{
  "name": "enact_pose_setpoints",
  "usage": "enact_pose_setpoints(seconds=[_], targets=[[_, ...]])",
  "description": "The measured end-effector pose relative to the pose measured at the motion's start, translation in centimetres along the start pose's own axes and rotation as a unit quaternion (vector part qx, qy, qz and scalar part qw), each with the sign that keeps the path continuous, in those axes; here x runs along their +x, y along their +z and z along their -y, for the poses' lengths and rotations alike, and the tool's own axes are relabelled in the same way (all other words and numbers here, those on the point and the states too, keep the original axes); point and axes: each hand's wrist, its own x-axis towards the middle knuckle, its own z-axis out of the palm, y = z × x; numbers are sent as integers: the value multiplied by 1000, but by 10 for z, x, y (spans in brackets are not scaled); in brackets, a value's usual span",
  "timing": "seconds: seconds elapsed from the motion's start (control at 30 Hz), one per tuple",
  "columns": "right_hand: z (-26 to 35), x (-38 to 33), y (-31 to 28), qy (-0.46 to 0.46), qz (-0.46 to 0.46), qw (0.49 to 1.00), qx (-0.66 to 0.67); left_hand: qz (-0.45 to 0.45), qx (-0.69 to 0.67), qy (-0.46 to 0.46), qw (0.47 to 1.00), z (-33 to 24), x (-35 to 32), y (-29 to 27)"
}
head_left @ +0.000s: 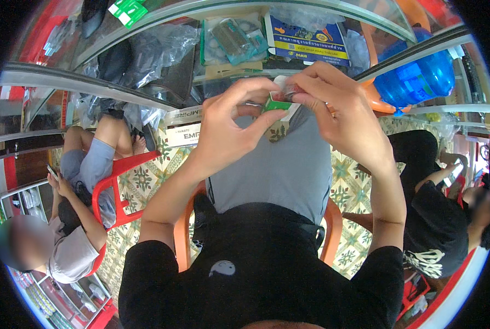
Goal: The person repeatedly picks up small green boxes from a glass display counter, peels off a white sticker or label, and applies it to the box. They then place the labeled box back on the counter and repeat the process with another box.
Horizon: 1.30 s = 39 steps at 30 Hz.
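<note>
My left hand grips a small green and white carton between thumb and fingers, above my lap. At the carton's upper end, my right hand pinches a small item that looks wrapped in clear plastic. Its kind is too small and too covered by fingers to make out. Both hands meet close together, with the carton between them. I cannot tell how much of the item is inside the carton.
A glass display case spans the front, holding a blue and yellow box and plastic packets. A blue water jug stands at right; long white boxes lie left. Seated people hold phones on both sides, one on a red chair.
</note>
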Motion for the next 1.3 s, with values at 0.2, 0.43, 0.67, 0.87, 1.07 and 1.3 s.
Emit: enact_pose_setpoints(seconds=[0.2,0.43,0.67,0.87,1.07,1.3], targets=[[1,0,7,3,-20,999,37,-19,-3,9,1000,5,-4,3],[-6,-2,10,-35,-10,997,61,-19,-33,22,999,4,-9,1],[-5,-7,11,-24,6,995,95,-75,-101,0,992,8,-15,5],[-5,-13,10,4,1,996,90,-74,-103,47,991,10,-16,6],[-8,-20,15,-3,4,995,98,-77,-113,43,990,13,-23,9],[-10,-28,16,-3,-16,993,120,-76,-160,47,983,14,-22,10]])
